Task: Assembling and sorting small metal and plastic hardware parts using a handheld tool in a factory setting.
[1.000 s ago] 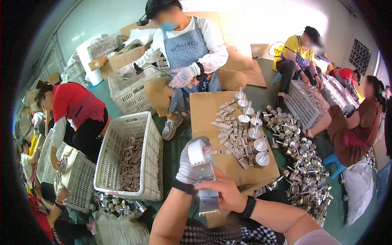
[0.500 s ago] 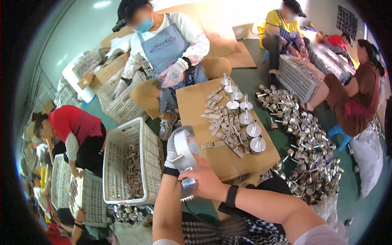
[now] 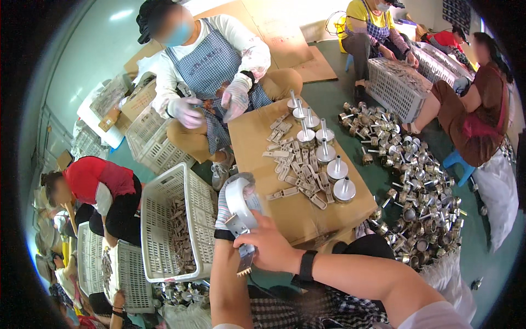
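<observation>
My right hand [image 3: 267, 241] grips a tape dispenser [image 3: 236, 200] with a wide roll and a toothed metal cutting edge at its lower end. The dispenser lies over my left wrist. My left hand [image 3: 222, 211] wears a striped knit glove; the dispenser covers most of it, and its fingers cannot be made out. Just beyond, on a cardboard-topped table [image 3: 249, 164], lies a heap of flat beige clip-like pieces [image 3: 298, 170]. Beside them, along the table's right side, stand several round metal caps with upright stems [image 3: 344, 189].
A white plastic crate [image 3: 148, 236] of similar beige pieces stands left of the table. To its right, metal cup-shaped parts [image 3: 411, 192] are piled on the green floor. Across the table sits a person in a checked apron [image 3: 211, 68]; other people work at crates around the room.
The person across the table has lifted one gloved hand from a crate and brought both hands together before the apron. My hands keep their hold, with the dispenser shifted slightly left in view.
</observation>
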A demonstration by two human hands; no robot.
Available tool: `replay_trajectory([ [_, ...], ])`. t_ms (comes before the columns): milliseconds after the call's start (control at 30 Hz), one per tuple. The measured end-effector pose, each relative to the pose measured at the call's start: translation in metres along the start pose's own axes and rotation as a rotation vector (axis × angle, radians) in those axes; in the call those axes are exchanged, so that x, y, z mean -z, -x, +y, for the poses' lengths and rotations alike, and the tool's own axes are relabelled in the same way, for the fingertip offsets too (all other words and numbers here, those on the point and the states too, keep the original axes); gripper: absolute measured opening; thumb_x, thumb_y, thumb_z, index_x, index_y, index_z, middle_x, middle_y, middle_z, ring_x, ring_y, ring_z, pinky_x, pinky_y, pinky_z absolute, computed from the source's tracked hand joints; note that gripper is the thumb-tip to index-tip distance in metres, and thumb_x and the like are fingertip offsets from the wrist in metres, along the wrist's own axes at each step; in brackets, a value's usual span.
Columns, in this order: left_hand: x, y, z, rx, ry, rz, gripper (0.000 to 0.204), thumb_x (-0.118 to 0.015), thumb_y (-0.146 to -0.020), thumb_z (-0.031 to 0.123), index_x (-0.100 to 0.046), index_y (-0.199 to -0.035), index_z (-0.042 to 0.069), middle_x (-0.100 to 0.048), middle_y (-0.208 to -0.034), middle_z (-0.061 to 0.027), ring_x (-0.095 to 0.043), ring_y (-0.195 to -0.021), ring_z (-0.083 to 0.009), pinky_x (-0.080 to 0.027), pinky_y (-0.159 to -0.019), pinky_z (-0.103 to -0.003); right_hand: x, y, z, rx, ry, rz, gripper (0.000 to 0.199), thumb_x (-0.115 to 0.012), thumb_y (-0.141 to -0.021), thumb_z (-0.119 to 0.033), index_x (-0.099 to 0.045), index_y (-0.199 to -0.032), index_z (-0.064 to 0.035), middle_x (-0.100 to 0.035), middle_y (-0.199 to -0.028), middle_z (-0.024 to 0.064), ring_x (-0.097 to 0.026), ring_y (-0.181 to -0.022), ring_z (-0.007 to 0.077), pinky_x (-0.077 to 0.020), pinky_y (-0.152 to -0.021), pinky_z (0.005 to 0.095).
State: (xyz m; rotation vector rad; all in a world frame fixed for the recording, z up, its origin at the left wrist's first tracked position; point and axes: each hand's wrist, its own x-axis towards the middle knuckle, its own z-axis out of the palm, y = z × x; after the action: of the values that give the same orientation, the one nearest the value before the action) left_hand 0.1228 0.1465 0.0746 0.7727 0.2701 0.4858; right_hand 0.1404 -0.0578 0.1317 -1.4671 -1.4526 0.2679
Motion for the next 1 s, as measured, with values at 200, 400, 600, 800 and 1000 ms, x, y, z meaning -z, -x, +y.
replay_trajectory([
  [200, -0.002, -0.004, -0.002, 0.013, 0.001, 0.000, 0.026, -0.053, -0.086, 0.011, -0.056, -0.104, -0.007, -0.061, -0.093, -0.0168, -0.058, -0.076, -0.0246, -0.050, -0.069, -0.034, 0.000, -0.002, 0.002, 0.011, 0.008, 0.007, 0.039, -0.063, -0.063, 0.001, -0.062, -0.097, -0.0191, -0.065, -0.095, 0.0075, -0.033, -0.124, 0.0486, -0.0281, -0.098, 0.0521],
  [400, -0.004, -0.007, -0.002, 0.020, 0.001, -0.002, 0.026, -0.054, -0.086, 0.011, -0.054, -0.105, -0.007, -0.060, -0.092, -0.0156, -0.057, -0.076, -0.0229, -0.049, -0.069, -0.032, 0.003, -0.004, 0.002, 0.004, 0.015, -0.001, 0.038, -0.063, -0.064, 0.000, -0.062, -0.097, -0.0193, -0.065, -0.096, 0.0067, -0.033, -0.123, 0.0485, -0.0284, -0.098, 0.0523],
  [600, 0.000, -0.006, -0.001, 0.028, -0.005, 0.007, 0.027, -0.055, -0.086, 0.011, -0.053, -0.106, -0.007, -0.059, -0.091, -0.0145, -0.056, -0.077, -0.0213, -0.048, -0.069, -0.031, 0.003, -0.005, 0.001, -0.004, -0.003, 0.014, 0.037, -0.064, -0.063, 0.000, -0.062, -0.096, -0.0177, -0.066, -0.093, 0.0035, -0.040, -0.118, 0.0445, -0.0272, -0.102, 0.0514],
  [800, -0.005, -0.007, 0.008, 0.034, -0.087, -0.001, 0.028, -0.057, -0.087, 0.012, -0.052, -0.106, -0.007, -0.058, -0.090, -0.0133, -0.055, -0.077, -0.0196, -0.047, -0.069, -0.030, 0.002, -0.012, 0.010, 0.044, -0.093, -0.005, 0.037, -0.068, -0.061, 0.000, -0.063, -0.093, -0.0174, -0.066, -0.088, 0.0034, -0.047, -0.110, 0.0400, -0.0278, -0.103, 0.0501],
  [1000, -0.032, 0.008, 0.017, -0.231, -0.923, -0.098, 0.046, -0.070, -0.079, 0.016, -0.052, -0.116, -0.004, -0.061, -0.100, -0.0128, -0.061, -0.088, -0.0223, -0.048, -0.082, -0.032, 0.017, -0.010, 0.013, 0.187, -0.038, -0.114, 0.029, -0.068, -0.062, -0.006, -0.063, -0.088, -0.0174, -0.065, -0.082, 0.0046, -0.053, -0.099, 0.0357, -0.0319, -0.100, 0.0464],
])
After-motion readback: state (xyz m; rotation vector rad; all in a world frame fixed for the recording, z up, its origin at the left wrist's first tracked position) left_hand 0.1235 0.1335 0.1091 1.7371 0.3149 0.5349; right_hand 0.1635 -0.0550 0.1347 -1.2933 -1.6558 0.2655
